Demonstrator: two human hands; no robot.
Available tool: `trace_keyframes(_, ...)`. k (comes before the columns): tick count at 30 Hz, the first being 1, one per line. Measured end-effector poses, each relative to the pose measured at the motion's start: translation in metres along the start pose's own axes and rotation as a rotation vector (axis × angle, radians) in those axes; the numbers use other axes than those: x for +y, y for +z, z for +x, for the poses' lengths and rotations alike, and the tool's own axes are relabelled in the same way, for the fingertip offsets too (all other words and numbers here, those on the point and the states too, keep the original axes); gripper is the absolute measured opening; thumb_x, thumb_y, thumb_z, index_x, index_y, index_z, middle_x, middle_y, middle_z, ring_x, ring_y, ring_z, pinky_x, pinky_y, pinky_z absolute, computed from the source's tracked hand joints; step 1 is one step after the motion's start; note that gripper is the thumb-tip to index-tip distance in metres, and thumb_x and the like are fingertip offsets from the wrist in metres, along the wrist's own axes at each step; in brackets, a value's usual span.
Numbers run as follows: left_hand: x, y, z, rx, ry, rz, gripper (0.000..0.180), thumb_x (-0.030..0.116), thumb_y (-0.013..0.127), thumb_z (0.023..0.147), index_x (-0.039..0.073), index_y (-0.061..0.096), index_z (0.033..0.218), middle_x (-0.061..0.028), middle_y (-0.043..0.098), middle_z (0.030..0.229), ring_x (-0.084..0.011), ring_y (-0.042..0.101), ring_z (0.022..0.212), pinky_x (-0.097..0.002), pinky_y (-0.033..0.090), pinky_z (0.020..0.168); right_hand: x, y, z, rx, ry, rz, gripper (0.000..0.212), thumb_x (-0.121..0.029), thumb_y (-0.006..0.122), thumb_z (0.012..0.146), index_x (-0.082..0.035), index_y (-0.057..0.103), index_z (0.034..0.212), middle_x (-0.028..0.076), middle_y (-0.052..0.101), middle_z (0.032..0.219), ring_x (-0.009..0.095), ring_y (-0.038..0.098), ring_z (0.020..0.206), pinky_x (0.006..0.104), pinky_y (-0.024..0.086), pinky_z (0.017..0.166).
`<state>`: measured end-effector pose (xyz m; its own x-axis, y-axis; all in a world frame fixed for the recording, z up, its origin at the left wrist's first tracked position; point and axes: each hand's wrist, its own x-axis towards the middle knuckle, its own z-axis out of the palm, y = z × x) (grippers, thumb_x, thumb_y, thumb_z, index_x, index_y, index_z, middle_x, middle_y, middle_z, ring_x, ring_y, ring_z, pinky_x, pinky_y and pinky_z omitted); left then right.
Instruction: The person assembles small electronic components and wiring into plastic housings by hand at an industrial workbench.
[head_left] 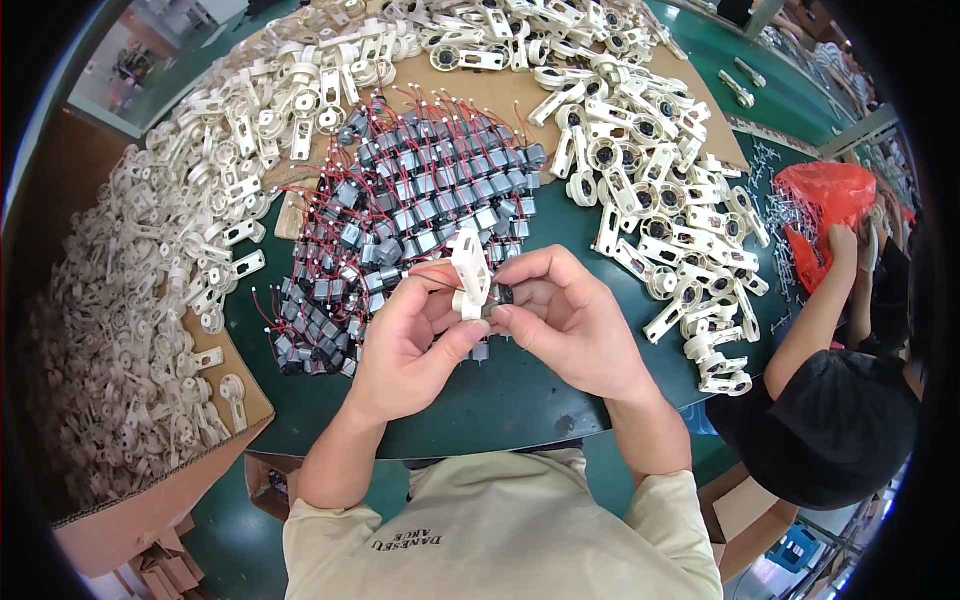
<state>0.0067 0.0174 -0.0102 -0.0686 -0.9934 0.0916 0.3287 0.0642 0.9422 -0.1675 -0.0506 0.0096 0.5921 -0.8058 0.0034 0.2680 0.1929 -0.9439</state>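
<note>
My left hand point(408, 350) pinches a cream-white plastic housing point(469, 264), its slotted arm pointing up. A dark, small motor point(498, 297) sits against the housing's lower right side, gripped between the thumb and fingers of my right hand point(578, 325). Thin wires run from the held parts across my left fingers. How far the motor sits inside the housing is hidden by my fingertips. Just beyond my hands lies a large bed of small grey motors point(440, 190) with red wires, standing in rough rows.
Loose white housings point(300, 85) heap up at the back left; housings with dark inserts point(665, 200) spread along the right. A cardboard box point(150, 500) full of housings stands at the left. At right, a person in black point(840, 420) works beside a red plastic bag point(825, 195) and scattered metal parts.
</note>
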Motion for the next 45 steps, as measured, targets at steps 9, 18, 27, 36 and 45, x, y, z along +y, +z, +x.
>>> trace_keyframes(9, 0.000, 0.004, 0.000, 0.081, 0.009, -0.009, 0.038, 0.007, 0.050, 0.095, -0.002, 0.041, 0.131, -0.0210, 0.044, 0.137, -0.0262, 0.053, 0.118, -0.0376, 0.049, 0.094, 0.009, 0.006, -0.006, 0.086, -0.153, -0.634, 0.028, 0.002, 0.068, 0.083, 0.000, 0.052, 0.105, 0.006, 0.059, 0.090, 0.008, 0.057, 0.074, 0.0225, 0.049, 0.065)
trace_keyframes(18, 0.005, 0.004, 0.004, 0.138, 0.052, 0.002, 0.043, -0.004, 0.058, 0.089, -0.003, 0.043, 0.130, -0.0104, 0.051, 0.128, -0.0149, 0.053, 0.113, -0.0314, 0.044, 0.096, 0.007, 0.007, 0.002, 0.034, -0.365, -0.571, 0.021, 0.004, 0.061, 0.083, -0.001, 0.060, 0.104, 0.010, 0.062, 0.090, 0.017, 0.061, 0.068, 0.0272, 0.050, 0.058)
trace_keyframes(27, 0.006, 0.002, 0.001, 0.134, -0.029, -0.047, 0.032, 0.006, 0.050, 0.096, -0.003, 0.045, 0.126, -0.0108, 0.056, 0.118, -0.0167, 0.058, 0.105, -0.0313, 0.050, 0.090, 0.013, 0.006, 0.002, 0.028, -0.308, -0.556, 0.023, 0.001, 0.062, 0.084, -0.001, 0.059, 0.107, 0.009, 0.061, 0.090, 0.012, 0.059, 0.065, 0.0256, 0.048, 0.056)
trace_keyframes(36, 0.004, 0.010, 0.000, 0.109, -0.010, -0.067, 0.041, -0.002, 0.053, 0.092, -0.002, 0.041, 0.131, -0.0123, 0.051, 0.128, -0.0171, 0.059, 0.108, -0.0292, 0.047, 0.092, 0.018, 0.005, 0.002, 0.048, -0.087, -0.193, 0.026, 0.000, 0.058, 0.088, 0.001, 0.055, 0.114, 0.005, 0.063, 0.094, 0.006, 0.057, 0.071, 0.0233, 0.048, 0.062)
trace_keyframes(45, -0.005, 0.016, -0.001, 0.163, 0.049, 0.123, 0.033, -0.011, 0.056, 0.087, -0.006, 0.047, 0.119, -0.0084, 0.046, 0.112, -0.0192, 0.061, 0.103, -0.0267, 0.052, 0.085, 0.011, 0.005, 0.002, 0.038, 0.131, 0.126, 0.020, -0.004, 0.057, 0.090, -0.002, 0.049, 0.109, 0.002, 0.056, 0.094, 0.007, 0.053, 0.084, 0.0243, 0.044, 0.075)
